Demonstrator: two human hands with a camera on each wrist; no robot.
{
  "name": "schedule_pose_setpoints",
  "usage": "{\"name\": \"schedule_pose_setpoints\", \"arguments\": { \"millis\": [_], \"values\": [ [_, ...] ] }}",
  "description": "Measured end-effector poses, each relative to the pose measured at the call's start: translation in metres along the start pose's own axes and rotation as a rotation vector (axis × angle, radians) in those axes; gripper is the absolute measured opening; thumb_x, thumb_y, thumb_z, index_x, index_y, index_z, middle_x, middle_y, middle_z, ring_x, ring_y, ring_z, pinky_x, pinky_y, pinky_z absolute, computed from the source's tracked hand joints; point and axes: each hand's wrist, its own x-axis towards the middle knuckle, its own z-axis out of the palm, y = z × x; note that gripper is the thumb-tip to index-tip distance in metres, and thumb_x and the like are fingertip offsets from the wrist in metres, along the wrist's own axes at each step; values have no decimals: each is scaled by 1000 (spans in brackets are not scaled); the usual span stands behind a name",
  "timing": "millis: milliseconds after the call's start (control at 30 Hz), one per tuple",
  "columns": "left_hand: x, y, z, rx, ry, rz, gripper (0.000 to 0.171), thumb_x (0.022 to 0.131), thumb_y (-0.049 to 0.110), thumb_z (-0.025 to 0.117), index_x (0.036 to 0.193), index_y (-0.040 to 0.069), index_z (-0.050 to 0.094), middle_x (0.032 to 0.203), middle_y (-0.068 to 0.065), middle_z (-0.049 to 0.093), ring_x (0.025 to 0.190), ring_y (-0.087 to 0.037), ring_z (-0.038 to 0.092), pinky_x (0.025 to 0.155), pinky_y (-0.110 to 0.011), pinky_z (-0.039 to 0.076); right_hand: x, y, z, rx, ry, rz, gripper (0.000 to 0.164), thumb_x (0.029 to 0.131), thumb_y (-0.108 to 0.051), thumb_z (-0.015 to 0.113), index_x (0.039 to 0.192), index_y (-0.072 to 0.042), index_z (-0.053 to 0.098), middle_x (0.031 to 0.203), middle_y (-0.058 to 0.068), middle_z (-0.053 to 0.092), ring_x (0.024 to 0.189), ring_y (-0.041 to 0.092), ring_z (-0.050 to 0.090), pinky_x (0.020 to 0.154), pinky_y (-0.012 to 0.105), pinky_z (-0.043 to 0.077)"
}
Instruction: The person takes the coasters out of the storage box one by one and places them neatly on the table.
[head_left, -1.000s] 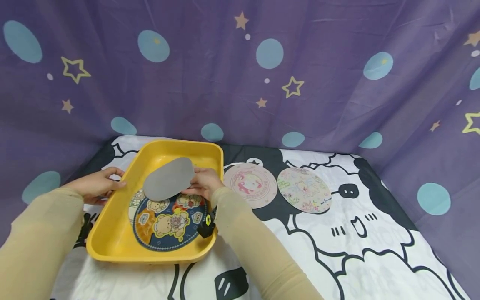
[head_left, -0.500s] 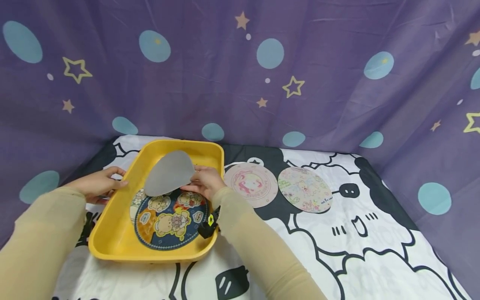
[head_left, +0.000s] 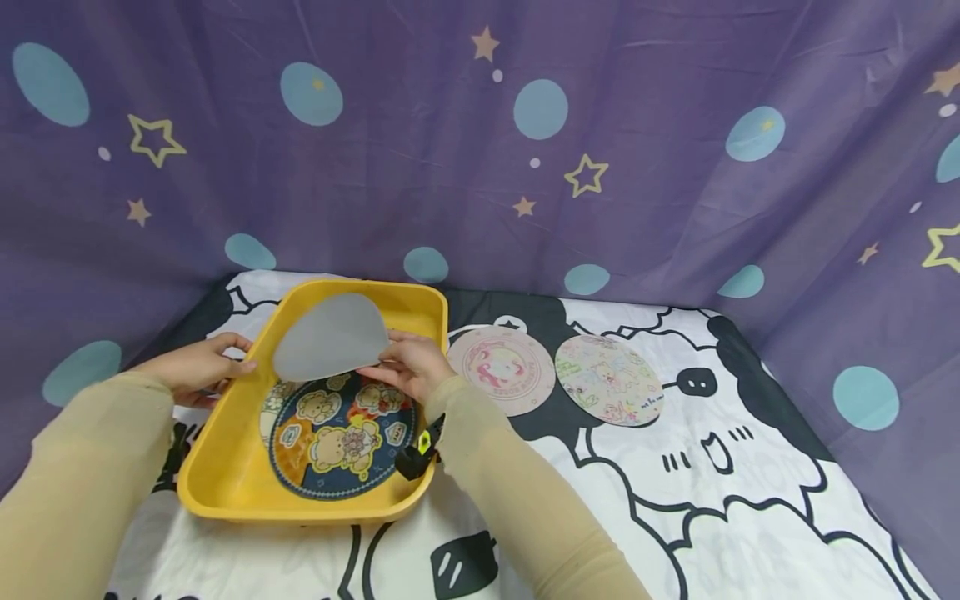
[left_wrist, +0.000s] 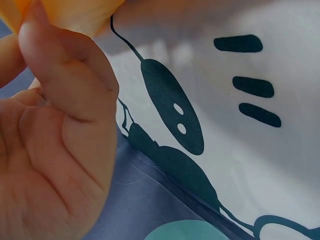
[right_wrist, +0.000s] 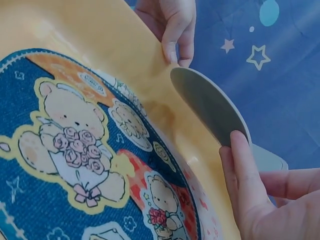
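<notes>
My left hand point(head_left: 197, 367) grips the left rim of a yellow tray point(head_left: 225, 479) between thumb and fingers; in the left wrist view the thumb lies against the yellow edge. Over the tray's far half, my right hand point(head_left: 411, 365) pinches the right edge of a thin mat point(head_left: 330, 337), its plain grey face showing. In the right wrist view the mat point(right_wrist: 212, 105) is tilted, seen nearly edge-on. Below it, a round dark-blue mat point(head_left: 341, 446) printed with teddy bears lies in the tray. A pale patterned mat point(head_left: 268, 412) peeks out from under its left side.
Right of the tray, a round pink mat point(head_left: 501, 371) and a round pale mat with colourful drawings point(head_left: 609, 381) lie on the black-and-white cartoon cloth point(head_left: 720, 517). A purple curtain point(head_left: 450, 167) hangs behind.
The grey-faced mat has shifted up and away toward the tray's far side, its angle changing in my right hand. More of the bear mat shows. My left hand stays on the rim.
</notes>
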Motion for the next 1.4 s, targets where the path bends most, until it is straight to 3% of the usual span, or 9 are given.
{"name": "schedule_pose_setpoints", "arguments": {
  "millis": [333, 633, 733, 1033, 1400],
  "values": [
    [0, 0, 0, 10, -3, 0, 48, 105, 22, 46, 136, -5, 20, 97, -6, 64, 75, -16, 56, 62, -30, 50, -8, -9, 1, 104, -11, 18, 48, 91, 16, 47, 132, -4, 61, 121, 16, 68, 118, 37, 62, 99, 48, 49],
    [2, 0, -1, 4, -9, -10, 50, 105, 22, 46, 136, -5, 19, 96, -7, 62, 76, -17, 56, 64, -31, 50, -16, -23, -2, 186, -81, 17, 54, 93, 18, 40, 141, -4, 52, 139, 23, 54, 130, 39, 52, 107, 47, 42],
    [2, 0, -1, 5, -6, -11, 50, 105, 22, 46, 136, -5, 19, 97, -8, 62, 77, -18, 56, 65, -31, 51, -20, -27, -4, 215, -78, 17, 54, 93, 18, 42, 140, -6, 54, 138, 22, 55, 130, 37, 53, 107, 46, 41],
    [3, -2, -1, 3, -7, -12, 49, 105, 23, 47, 135, -5, 20, 96, -7, 63, 77, -17, 57, 65, -32, 51, -35, -37, -17, 168, -74, -36, 53, 93, 16, 46, 138, -10, 57, 133, 18, 60, 127, 34, 56, 104, 45, 44],
    [4, -3, -2, -7, -24, -8, 49, 105, 24, 46, 135, -4, 19, 91, -3, 63, 75, -16, 56, 64, -31, 50, -55, -38, -35, 154, -144, -100, 53, 96, 13, 43, 143, -9, 51, 140, 18, 55, 132, 34, 52, 104, 44, 43]
  ]
}}
